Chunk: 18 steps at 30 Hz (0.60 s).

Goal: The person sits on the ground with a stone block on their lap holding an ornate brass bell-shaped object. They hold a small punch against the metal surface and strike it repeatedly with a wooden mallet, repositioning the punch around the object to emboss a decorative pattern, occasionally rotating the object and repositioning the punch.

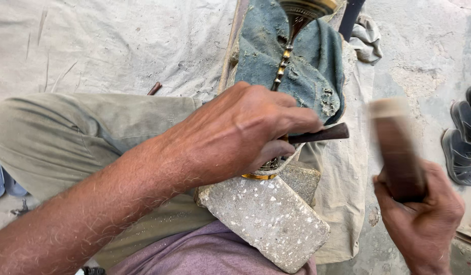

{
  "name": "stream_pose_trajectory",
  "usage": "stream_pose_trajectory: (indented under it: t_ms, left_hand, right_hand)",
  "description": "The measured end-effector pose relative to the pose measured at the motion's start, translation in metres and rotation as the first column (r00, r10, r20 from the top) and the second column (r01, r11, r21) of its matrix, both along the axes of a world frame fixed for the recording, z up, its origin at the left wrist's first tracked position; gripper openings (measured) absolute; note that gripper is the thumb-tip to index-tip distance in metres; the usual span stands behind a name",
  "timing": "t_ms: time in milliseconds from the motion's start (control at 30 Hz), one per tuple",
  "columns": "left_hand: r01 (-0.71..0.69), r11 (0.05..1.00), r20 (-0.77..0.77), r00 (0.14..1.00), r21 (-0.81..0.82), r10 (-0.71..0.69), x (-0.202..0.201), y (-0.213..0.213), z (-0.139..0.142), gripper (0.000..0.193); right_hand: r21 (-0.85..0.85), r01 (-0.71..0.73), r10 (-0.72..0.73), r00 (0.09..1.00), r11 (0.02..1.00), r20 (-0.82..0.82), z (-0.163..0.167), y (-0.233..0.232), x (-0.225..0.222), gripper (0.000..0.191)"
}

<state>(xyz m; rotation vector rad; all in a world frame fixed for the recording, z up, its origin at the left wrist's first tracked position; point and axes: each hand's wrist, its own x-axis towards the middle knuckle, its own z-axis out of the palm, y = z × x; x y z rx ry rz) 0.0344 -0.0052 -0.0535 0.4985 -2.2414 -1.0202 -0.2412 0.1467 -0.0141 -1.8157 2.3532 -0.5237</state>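
My left hand is closed around a dark metal punch whose blunt end sticks out to the right. Its tip is hidden under my fingers, against a brass ornamental piece that runs from a wide engraved cup at the top down to a gold rim below my hand. The brass piece lies on a dusty blue cloth. My right hand grips a brown wooden mallet, blurred, raised right of the punch.
A speckled stone slab rests on my lap under the brass piece. Pale canvas covers the floor at the left, with a small rod on it. Dark sandals lie at the right edge. A crumpled rag sits top right.
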Motion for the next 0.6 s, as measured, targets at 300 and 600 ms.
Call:
stream_pose_trajectory:
  t_ms: [300,600]
  left_hand:
    - [-0.101,0.992,-0.216,0.97,0.074,0.114,0.018,-0.001,-0.002,0.037]
    - [-0.149,0.928,-0.174,0.96,0.341,0.218,0.03,-0.008,-0.021,0.051]
  right_hand:
    - [0.002,0.211,-0.187,0.86,0.977,0.476,-0.018,0.017,0.001,0.031]
    - [0.106,0.195,-0.222,0.89,0.975,0.398,-0.002,-0.003,0.007,0.043]
